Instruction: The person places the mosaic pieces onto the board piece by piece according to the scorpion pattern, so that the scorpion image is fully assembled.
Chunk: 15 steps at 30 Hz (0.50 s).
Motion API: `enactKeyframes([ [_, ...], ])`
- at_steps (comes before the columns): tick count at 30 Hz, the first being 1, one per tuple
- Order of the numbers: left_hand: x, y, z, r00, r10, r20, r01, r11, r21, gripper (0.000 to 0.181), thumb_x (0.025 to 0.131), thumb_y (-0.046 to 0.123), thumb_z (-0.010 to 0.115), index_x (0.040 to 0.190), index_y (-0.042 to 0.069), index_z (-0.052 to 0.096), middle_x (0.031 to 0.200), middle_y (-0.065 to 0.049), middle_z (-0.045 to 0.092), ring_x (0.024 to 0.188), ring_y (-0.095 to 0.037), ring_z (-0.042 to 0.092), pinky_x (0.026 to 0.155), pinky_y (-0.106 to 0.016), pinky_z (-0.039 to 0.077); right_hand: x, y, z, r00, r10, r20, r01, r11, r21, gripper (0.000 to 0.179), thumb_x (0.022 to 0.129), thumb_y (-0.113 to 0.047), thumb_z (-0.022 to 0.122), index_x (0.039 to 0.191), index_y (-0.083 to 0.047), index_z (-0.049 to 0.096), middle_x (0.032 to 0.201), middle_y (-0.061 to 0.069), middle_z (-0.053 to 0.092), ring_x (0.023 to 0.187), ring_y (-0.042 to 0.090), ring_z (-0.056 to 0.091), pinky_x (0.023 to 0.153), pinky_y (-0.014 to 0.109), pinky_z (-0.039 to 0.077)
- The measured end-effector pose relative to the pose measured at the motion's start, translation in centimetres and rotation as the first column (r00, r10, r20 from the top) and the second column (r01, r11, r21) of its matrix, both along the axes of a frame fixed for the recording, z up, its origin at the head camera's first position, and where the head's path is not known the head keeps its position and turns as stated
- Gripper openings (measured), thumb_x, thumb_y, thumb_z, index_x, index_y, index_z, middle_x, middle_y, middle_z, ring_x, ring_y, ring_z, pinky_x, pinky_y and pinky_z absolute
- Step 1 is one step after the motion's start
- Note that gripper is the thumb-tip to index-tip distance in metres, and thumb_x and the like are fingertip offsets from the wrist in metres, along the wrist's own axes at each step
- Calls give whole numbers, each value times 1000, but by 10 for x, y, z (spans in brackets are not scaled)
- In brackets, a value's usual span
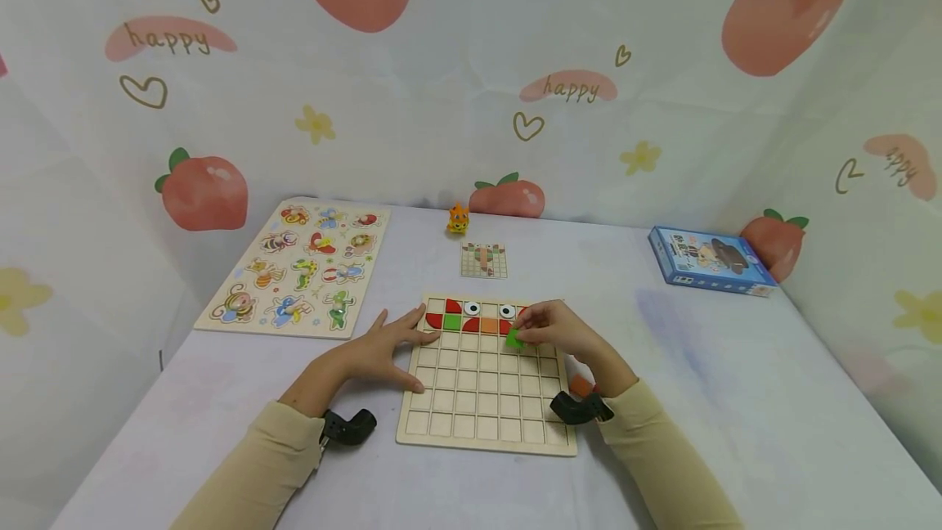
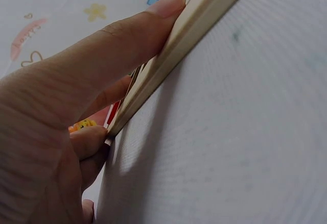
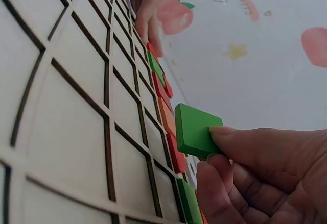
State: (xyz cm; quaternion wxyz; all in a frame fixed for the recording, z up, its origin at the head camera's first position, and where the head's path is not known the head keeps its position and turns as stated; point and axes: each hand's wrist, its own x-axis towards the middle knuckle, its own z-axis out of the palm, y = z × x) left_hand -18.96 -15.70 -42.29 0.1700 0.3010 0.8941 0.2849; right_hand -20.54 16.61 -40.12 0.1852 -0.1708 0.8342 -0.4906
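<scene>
A wooden grid board lies on the table, with red, green and orange tiles and round eye pieces in its far rows. My right hand pinches a green square tile between thumb and fingers, held just over the board. Another green tile sits in the grid below it, and a further green tile lies toward the left. My left hand rests along the board's left side, fingers spread, the thumb against its edge.
Beyond the board lies a small pattern card, with an orange toy figure behind it. An insect puzzle board is at the left, a blue box at the far right. An orange block lies by my right wrist.
</scene>
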Motion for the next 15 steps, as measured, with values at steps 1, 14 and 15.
enactKeyframes([
  [1, 0, 0, 0, 1000, 1, 1, -1, 1000, 2, 86, 64, 53, 78, 138, 24, 46, 158, -8, 7, 146, -26, 9, 114, -55, -12, 0, -2, -1, 1000, -3, -8, 3, 1000, 5, 19, 86, -10, 66, 98, 5, 67, 87, 6, 67, 71, 9, 57, 65, 24, 53],
  [14, 1, 0, 0, 1000, 3, 3, -3, 1000, 5, 85, 65, 53, 78, 138, 25, 46, 158, -7, 7, 146, -26, 8, 114, -54, -12, -1, -12, -13, 999, -27, -25, 28, 999, 42, 13, 84, -6, 67, 93, 3, 69, 85, 10, 67, 64, 9, 59, 60, 25, 55],
  [15, 1, 0, 0, 1000, 3, 2, -3, 1000, 4, 85, 65, 53, 78, 138, 25, 46, 158, -7, 7, 146, -26, 8, 114, -55, -12, -1, -12, -13, 999, -29, -33, 31, 998, 49, 13, 84, -7, 67, 93, 3, 70, 86, 10, 67, 64, 8, 59, 60, 25, 55],
])
